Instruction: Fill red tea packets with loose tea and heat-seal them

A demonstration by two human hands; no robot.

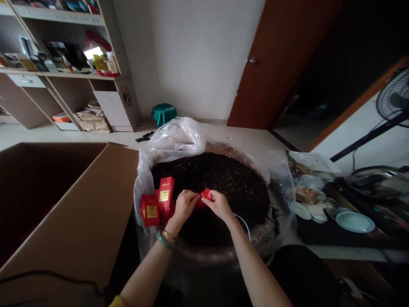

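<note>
Closest to the camera, see two bare forearms (252, 264) stretched forward from the bottom edge, with a scrap of yellow sleeve (116, 301) at the left one. To the left, find an open cardboard box (99, 213), dark inside. On the left wrist, wear a green bangle (165, 241) and, nearer the hand, a gold bangle (169, 235). With left hand (184, 205) and right hand (221, 205) almost meeting, pinch a small red packet (207, 194) narrowly between the fingertips of both. Hold it above a broad heap of dark dry leaf (230, 183). Just left of the left hand, note more red packets (166, 187) with gold labels, resting at the heap's edge. Around the heap, see clear plastic sheeting (183, 136), bunched at the far side. Off to the right, find a pale green dish (355, 222) on a dark tabletop (316, 234), and past it a black fan (394, 98). Farther off, by the wall (191, 55), spot a green bundle (163, 114). Beyond, see a crowded shelf unit (124, 115) at left and a brown door (271, 64) at right.
</note>
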